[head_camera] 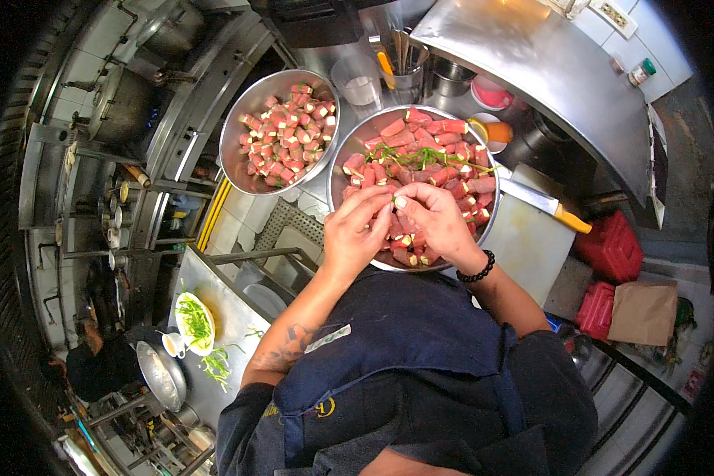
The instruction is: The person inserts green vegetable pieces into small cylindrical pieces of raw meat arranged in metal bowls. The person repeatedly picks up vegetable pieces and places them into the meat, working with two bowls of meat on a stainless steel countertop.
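My left hand point(355, 231) and my right hand point(435, 221) meet over a large steel bowl point(331, 169), their fingertips pinched together. A small green piece point(399, 202) shows between them; the fingers hide most of it. Raw meat rolls point(400, 139) with pale yellow sticks at their ends fill this bowl. Long green strips point(419, 157) lie across the rolls. To the left stands a second steel bowl point(226, 140), holding many shorter meat rolls point(288, 138) with pale ends and green bands around some of them. A black bead bracelet circles my right wrist.
Right of the bowl, a yellow-handled knife point(535, 201) lies across a white cutting board point(520, 244). A clear container point(359, 86) and a utensil holder point(406, 83) stand behind. At lower left, a dish of green strips point(194, 323) sits on a steel counter point(238, 318). A person point(98, 363) is beyond.
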{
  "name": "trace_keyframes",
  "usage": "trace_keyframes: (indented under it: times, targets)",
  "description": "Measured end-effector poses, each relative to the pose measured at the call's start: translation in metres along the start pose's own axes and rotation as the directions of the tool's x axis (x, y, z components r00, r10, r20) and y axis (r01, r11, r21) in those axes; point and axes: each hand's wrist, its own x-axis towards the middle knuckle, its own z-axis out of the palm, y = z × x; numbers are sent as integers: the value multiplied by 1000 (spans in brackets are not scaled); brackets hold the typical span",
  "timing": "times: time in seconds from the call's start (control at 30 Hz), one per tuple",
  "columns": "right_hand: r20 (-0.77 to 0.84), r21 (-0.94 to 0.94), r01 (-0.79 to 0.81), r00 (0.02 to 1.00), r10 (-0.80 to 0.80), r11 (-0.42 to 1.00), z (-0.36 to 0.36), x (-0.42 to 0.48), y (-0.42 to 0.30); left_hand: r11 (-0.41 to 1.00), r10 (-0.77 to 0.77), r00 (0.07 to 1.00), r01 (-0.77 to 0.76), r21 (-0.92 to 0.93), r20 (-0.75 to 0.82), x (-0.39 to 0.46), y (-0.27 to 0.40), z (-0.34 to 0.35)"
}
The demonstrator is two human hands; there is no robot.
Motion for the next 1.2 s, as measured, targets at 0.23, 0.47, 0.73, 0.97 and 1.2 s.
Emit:
trace_keyframes:
  times: [0.23, 0.47, 0.73, 0.97, 1.2]
  targets:
    - [-113, -379, 123, 978, -178, 917, 0, -3, -5, 975, -187, 981, 181, -130, -40, 0, -10, 7]
    - [-86, -466, 190, 962, -258, 864, 4, -4, -9, 789, -284, 950, 309, -532, 130, -5, -22, 11]
    - [5, -496, 185, 978, -210, 848, 1, -1, -8, 988, 96, 989, -108, 107, 112, 9, -10, -5]
    - [-14, 609, -39, 998, 60, 792, -8, 1, -13, 885, 30, 995, 16, 466, -91, 71, -45, -62]
    - [43, 962, -13, 994, -104, 272, -21, 23, -47, 753, -28, 830, 384, -535, 556, 45, -5, 0]
